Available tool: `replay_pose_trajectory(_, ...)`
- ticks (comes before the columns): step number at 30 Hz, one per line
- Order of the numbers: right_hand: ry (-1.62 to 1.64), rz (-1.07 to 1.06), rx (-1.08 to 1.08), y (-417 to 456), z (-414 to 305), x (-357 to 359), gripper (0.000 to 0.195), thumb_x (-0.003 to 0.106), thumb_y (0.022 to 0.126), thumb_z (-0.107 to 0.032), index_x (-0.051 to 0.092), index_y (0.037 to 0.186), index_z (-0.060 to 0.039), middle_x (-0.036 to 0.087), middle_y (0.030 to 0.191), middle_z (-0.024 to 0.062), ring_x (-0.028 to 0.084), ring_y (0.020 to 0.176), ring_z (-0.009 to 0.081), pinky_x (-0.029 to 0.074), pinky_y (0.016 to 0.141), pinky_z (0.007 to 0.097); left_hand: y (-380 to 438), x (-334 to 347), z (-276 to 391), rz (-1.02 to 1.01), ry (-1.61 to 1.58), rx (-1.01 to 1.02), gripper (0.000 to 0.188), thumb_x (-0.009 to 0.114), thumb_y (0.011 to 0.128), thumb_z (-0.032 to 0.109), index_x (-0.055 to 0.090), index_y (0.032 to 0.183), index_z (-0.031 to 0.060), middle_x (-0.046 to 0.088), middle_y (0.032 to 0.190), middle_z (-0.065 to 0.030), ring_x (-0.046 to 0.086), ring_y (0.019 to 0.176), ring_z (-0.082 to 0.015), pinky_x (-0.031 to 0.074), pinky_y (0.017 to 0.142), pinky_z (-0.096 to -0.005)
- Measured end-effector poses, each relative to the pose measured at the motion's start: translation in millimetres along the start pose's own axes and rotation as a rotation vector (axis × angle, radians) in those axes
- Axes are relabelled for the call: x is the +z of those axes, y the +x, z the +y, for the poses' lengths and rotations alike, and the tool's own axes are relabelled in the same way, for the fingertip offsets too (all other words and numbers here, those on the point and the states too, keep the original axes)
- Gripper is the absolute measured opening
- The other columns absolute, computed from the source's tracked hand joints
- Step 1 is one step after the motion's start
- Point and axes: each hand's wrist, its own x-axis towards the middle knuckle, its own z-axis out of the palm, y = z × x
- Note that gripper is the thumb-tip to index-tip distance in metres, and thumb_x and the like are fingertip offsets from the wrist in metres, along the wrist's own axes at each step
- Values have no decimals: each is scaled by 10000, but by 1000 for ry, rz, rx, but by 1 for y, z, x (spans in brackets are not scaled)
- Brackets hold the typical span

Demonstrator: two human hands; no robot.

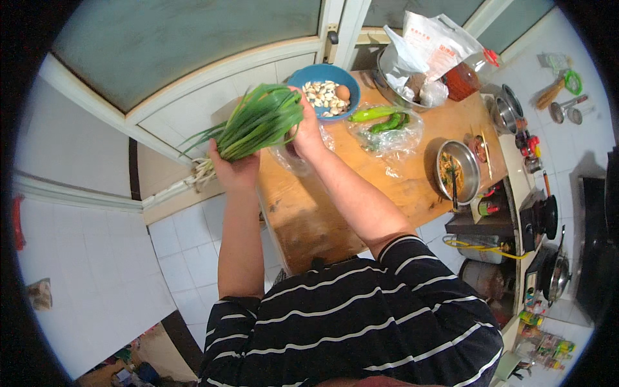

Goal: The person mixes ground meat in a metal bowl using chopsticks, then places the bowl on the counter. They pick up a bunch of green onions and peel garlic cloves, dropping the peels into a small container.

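Note:
A bundle of green onions (pixel 261 121) is held between both hands, off the table's left edge. My left hand (pixel 235 167) grips it near the white, rooted ends, which point down and left. My right hand (pixel 305 128) holds the folded green tops, close to a blue bowl (pixel 355 102) with garlic cloves (pixel 321 94) and a brown egg (pixel 342 93). Green peppers (pixel 387 122) lie on a clear plastic bag (pixel 411 133) right of the bowl. Another clear bag (pixel 300 167), with something dark partly hidden, lies under my right hand.
The wooden table (pixel 333 213) bears a steel bowl of food (pixel 475 179) with black chopsticks (pixel 453 186), and a large metal basin (pixel 382 87) with plastic bags at the back. A door (pixel 232 80) stands behind. Shelves and a stove with a pan (pixel 558 278) are at the right.

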Motion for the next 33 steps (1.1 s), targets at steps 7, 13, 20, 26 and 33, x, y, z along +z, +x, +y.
replay_pose_trajectory(7, -239, -292, 139, 10, 20, -73, 431, 612, 894, -23, 491, 1307, -10, 609, 1201, 69, 547, 1083, 130, 445, 964, 273, 6, 13, -23, 194, 68, 1, 507, 499, 946, 429, 495, 1280, 48, 560, 1282, -141, 524, 1187, -321, 419, 1028, -513)
replay_pose_trajectory(13, -410, -473, 238, 2, -6, -86, 550, 712, 831, -110, 497, 1333, -43, 605, 1241, 47, 546, 1113, 128, 439, 984, 289, 12, -25, -43, 145, 117, -99, 524, 414, 950, 464, 519, 1277, 68, 554, 1301, -138, 515, 1200, -330, 405, 1032, -537)
replay_pose_trajectory(20, -358, -707, 307, 11, -9, -110, 728, 726, 804, -128, 383, 1446, -106, 529, 1361, 99, 498, 1234, 175, 399, 1046, 319, 22, -31, -33, 155, 121, -35, 542, 418, 941, 467, 518, 1298, 70, 538, 1327, -139, 492, 1222, -336, 377, 1051, -537)
replay_pose_trajectory(26, -256, -358, 558, 81, -1, -158, 492, 701, 800, -60, 582, 1277, -72, 643, 1180, 45, 606, 998, 113, 498, 827, 239, 19, -31, 4, 150, 46, 119, 488, 413, 960, 388, 516, 1286, 39, 537, 1318, -151, 495, 1224, -333, 394, 1055, -503)
replay_pose_trajectory(33, -1055, -96, 411, 137, 77, -179, 380, 689, 810, -121, 648, 1185, -72, 678, 1130, 93, 665, 944, 199, 523, 793, 316, 5, -31, 29, 219, 20, 171, 494, 464, 942, 414, 533, 1285, 66, 530, 1338, -135, 478, 1244, -325, 350, 1082, -511)
